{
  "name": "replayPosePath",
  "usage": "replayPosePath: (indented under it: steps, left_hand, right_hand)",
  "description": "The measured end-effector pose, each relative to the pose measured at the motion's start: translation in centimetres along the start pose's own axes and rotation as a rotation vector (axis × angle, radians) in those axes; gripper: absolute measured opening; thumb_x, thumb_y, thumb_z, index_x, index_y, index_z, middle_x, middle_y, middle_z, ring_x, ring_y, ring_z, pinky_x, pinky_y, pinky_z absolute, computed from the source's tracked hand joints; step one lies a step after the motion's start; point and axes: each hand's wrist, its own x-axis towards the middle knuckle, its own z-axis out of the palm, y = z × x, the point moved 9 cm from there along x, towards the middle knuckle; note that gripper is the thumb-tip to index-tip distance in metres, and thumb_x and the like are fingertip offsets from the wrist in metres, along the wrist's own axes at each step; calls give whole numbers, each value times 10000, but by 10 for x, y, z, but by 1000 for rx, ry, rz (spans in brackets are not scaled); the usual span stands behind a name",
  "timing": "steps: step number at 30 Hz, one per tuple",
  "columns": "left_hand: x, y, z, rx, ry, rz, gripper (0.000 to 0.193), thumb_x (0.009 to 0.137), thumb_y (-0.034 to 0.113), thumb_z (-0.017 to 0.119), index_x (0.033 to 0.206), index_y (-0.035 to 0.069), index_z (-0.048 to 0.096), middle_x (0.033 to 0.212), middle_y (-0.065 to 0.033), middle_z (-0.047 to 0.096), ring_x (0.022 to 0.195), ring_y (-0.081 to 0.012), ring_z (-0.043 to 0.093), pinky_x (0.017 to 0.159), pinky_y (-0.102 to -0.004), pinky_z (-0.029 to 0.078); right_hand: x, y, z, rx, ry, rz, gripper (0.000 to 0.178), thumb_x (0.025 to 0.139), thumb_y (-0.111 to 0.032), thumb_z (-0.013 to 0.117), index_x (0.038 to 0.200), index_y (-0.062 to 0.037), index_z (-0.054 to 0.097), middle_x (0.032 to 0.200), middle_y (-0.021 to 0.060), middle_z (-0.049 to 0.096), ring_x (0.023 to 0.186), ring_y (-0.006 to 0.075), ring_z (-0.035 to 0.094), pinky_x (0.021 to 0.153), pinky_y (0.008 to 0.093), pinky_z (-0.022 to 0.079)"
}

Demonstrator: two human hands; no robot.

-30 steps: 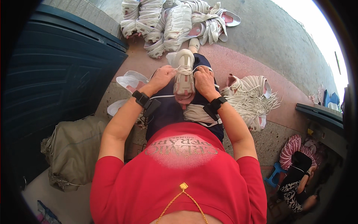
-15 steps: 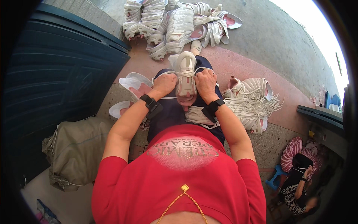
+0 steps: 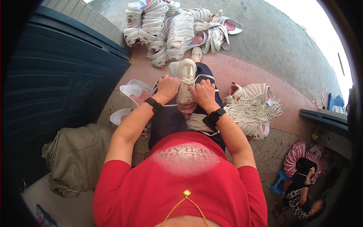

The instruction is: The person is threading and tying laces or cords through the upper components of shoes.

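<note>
Left hand [image 3: 168,87] curls its fingers at one side of a white-and-pink sneaker [image 3: 186,83], and the right hand [image 3: 205,94] is partly bent at the other, thumb touching the upper; whether either pinches a lace cannot be told. The sneaker rests on the person's lap, laces [image 3: 187,80] across its top. Printed lettering crosses a pale patch on the red shirt [image 3: 181,200]. At left, an olive sack [image 3: 81,157] bulges, its contents hidden. Half a second ago a lace stretched from the sneaker to the left hand; now that span is gone from sight and both hands sit close in. Pale shoes [image 3: 251,108] lie at right, more [image 3: 180,34] ahead.
</note>
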Motion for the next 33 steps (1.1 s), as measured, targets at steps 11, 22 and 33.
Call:
replayPosePath:
  steps: [11, 22, 33]
  left_hand:
    - [-41, 17, -2, -88, 173, -37, 214, 820, 227, 694, 988, 95, 708, 966, -59, 678, 1008, -271, 569, 757, -443, 446]
    - [85, 40, 12, -607, -27, 11, 371, 892, 118, 660, 1234, -14, 602, 832, -160, 689, 635, -296, 662, 575, -425, 524]
    - [72, 29, -1, -1231, -342, -283, 718, 799, 50, 751, 1441, -5, 434, 743, -67, 670, 423, -84, 523, 346, -240, 353]
  right_hand:
    - [-4, 11, 16, 82, -48, -29, 194, 849, -205, 630, 947, -74, 735, 953, 94, 647, 971, 297, 579, 811, 461, 430]
    - [-17, 16, 14, 292, 170, -28, 151, 827, -128, 640, 963, -80, 685, 917, 68, 679, 913, 279, 610, 805, 430, 459]
    - [-4, -16, -11, -47, 199, -293, 50, 831, -144, 616, 862, -116, 643, 951, 51, 620, 970, 227, 565, 812, 398, 401]
